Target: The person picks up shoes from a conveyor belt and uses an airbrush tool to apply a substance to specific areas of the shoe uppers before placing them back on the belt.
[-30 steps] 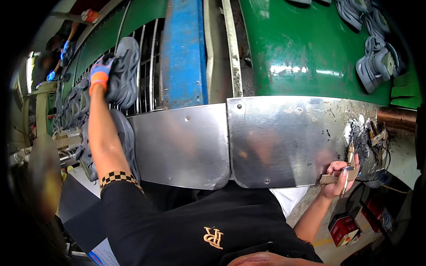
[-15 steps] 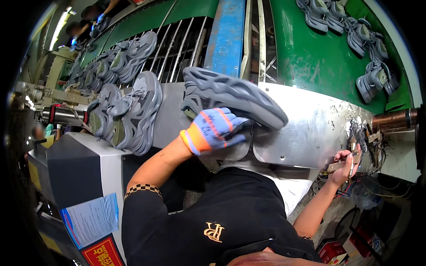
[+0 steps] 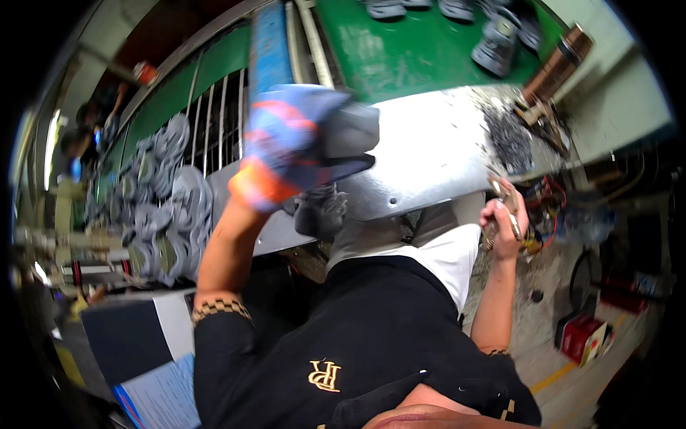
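My left hand [image 3: 282,143], in a blue-purple and orange knit glove, is closed around a grey sneaker [image 3: 351,132] above the metal work plate [image 3: 421,157]. Motion smears both the glove and the shoe, and the glove covers much of the shoe's middle. Bare and lower on the right, my right hand [image 3: 506,218] is beside the plate's near right corner. Its fingers are wrapped round a brass-coloured metal hand tool [image 3: 514,223] that looks like pliers; its jaws cannot be made out clearly.
Grey sneakers [image 3: 187,207] crowd the roller conveyor at left. More shoes [image 3: 498,46] stand on the green belt [image 3: 379,53]. Dark scraps [image 3: 507,139] lie on the plate near a copper-coloured flask [image 3: 561,61]. A red box [image 3: 580,337] sits on the floor. People work far left.
My left hand has lifted and turned the sneaker, which was sole-side out over the plate. My right hand still grips the tool. The whole view has swung to the right.
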`<state>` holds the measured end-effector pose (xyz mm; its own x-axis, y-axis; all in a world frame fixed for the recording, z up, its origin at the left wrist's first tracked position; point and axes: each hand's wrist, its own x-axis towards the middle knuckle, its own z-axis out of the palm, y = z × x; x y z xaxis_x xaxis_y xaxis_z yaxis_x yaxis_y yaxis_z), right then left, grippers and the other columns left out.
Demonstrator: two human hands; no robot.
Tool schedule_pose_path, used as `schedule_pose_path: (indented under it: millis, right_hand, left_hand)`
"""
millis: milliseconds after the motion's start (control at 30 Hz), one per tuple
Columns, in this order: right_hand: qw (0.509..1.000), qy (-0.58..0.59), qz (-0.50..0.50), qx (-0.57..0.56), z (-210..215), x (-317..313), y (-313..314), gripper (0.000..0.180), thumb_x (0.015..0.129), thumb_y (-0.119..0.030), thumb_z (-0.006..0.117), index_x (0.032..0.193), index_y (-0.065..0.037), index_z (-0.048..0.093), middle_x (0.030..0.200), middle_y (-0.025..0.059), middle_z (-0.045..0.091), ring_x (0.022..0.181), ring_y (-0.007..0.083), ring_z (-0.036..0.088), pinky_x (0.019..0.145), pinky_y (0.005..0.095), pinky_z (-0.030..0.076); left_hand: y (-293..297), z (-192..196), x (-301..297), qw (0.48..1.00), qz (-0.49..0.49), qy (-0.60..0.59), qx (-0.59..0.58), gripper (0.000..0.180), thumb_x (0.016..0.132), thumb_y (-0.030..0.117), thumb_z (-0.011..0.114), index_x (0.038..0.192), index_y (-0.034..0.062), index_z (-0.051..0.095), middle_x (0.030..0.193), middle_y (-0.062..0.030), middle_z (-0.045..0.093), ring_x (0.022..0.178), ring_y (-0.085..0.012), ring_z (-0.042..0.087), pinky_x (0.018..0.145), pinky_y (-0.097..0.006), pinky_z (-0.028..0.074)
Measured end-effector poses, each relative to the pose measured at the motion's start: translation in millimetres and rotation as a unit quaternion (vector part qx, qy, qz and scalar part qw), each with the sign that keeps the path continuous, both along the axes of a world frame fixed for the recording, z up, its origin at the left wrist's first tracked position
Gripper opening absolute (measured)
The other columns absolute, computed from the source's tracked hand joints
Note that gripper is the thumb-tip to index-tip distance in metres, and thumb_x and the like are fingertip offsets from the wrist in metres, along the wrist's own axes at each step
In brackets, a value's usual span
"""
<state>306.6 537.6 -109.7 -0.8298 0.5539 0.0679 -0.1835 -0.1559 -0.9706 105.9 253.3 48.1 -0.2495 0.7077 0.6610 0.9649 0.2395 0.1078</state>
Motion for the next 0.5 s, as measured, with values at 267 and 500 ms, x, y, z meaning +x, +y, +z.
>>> schedule_pose_path:
  millis: [267,500]
  right_hand:
    - [0.962,0.097,0.210,0.144,99,-39,-45,0.053,0.079,-0.015,0.059,0.125,0.011,0.047,0.072,0.0097,0.057,0.058,0.0124,0.055,0.052,0.0240,0.046]
    - [0.871,0.266,0.236,0.341,180,-105,-64,0.051,0.074,-0.013,0.061,0.120,0.008,0.055,0.072,0.0079,0.062,0.054,0.0073,0.056,0.050,0.0202,0.043]
  left_hand:
    - [-28,-11,-16,0.955,0.037,-0.218,0.196,0.087,0.070,0.057,0.070,0.128,-0.0022,0.046,0.117,-0.0127,0.056,0.111,-0.0223,0.053,0.096,-0.035,0.040]
    - [2,5,-30,0.899,-0.116,-0.354,0.231,0.077,0.064,0.025,0.082,0.127,-0.0019,0.048,0.119,-0.0134,0.057,0.108,-0.0236,0.058,0.094,-0.036,0.047]
